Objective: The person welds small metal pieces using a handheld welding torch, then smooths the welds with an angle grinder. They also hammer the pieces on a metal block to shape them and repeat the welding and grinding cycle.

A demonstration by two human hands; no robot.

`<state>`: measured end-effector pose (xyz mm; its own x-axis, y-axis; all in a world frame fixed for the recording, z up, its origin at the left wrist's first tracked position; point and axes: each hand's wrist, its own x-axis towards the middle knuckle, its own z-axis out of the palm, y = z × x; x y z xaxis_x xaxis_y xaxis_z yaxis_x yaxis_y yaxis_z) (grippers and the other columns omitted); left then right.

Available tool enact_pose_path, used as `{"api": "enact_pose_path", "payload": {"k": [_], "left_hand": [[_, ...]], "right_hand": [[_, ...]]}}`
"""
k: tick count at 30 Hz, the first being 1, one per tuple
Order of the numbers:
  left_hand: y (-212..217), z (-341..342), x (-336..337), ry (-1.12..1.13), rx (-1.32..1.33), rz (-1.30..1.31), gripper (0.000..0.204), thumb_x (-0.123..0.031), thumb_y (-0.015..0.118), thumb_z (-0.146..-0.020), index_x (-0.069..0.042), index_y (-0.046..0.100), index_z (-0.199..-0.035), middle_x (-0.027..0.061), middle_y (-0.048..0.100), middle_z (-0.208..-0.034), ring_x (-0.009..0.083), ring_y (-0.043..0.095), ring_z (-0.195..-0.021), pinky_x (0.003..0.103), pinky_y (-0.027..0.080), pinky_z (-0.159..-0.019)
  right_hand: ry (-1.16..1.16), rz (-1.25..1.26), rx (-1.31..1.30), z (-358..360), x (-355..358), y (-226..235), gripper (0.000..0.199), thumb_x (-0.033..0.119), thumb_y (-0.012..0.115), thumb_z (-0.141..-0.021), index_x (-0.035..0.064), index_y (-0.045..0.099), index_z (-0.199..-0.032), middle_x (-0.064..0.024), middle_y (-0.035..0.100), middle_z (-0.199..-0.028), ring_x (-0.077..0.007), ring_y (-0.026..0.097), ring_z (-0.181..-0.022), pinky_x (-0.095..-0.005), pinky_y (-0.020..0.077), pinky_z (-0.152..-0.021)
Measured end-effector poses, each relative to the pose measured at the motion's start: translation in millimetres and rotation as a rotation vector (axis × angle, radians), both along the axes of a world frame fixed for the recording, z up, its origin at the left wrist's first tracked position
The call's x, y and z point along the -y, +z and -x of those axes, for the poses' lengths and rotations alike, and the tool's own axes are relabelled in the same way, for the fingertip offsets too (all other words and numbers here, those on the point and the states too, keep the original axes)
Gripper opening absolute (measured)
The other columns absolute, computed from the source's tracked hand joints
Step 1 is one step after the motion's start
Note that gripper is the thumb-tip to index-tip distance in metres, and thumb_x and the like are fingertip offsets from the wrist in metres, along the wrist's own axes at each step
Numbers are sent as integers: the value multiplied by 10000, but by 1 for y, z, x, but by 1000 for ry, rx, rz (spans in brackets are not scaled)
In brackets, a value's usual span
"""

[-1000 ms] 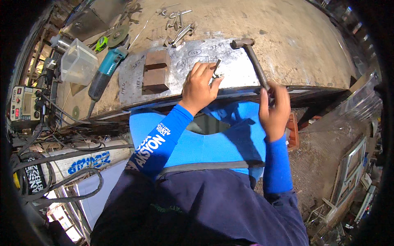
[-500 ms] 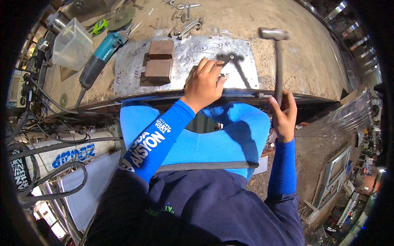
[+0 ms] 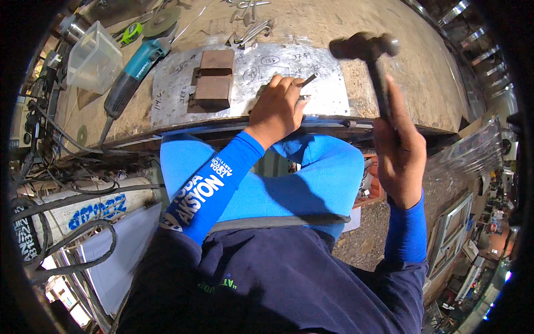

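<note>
While the left hand (image 3: 278,108) pins a punch (image 3: 307,81) on the plate (image 3: 245,83), the right hand (image 3: 397,150) (fist clamped) holds the hammer (image 3: 364,47) raised; blow not yet landed.

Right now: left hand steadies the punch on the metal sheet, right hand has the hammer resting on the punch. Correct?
Not quite. In the head view the right hand holds the hammer raised, clear of the punch. The left hand does steady the punch on the metal sheet.

punch tip: I can't see it, my left hand (image 3: 276,108) covers it.
hammer (image 3: 364,47) head: motion-blurred.
sheet markings: too small.
</note>
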<state>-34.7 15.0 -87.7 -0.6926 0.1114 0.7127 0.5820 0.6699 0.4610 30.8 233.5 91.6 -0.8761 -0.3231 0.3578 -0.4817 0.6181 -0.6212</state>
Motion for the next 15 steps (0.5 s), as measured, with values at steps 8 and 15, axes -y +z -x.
{"api": "enact_pose_path", "payload": {"k": [8, 15], "left_hand": [[3, -4, 2, -27, 103, 7, 381, -168, 785, -901, 1, 675, -1224, 199, 680, -1161, 409, 626, -1110, 480, 528, -982], [-3, 2, 1, -19, 17, -4, 374, -164, 778, -898, 3, 658, -1210, 208, 678, -1092, 412, 633, -1071, 482, 541, -962]], "right_hand": [[-7, -111, 213, 5, 4, 1, 593, -64, 581, -1045, 41, 482, -1620, -199, 595, -1575, -256, 529, -1478, -377, 400, -1209], [-20, -79, -193, -1, 5, -19, 631, -82, 621, -1004, 70, 507, -1606, -296, 701, -1350, -306, 739, -1213, -371, 553, -1020]]}}
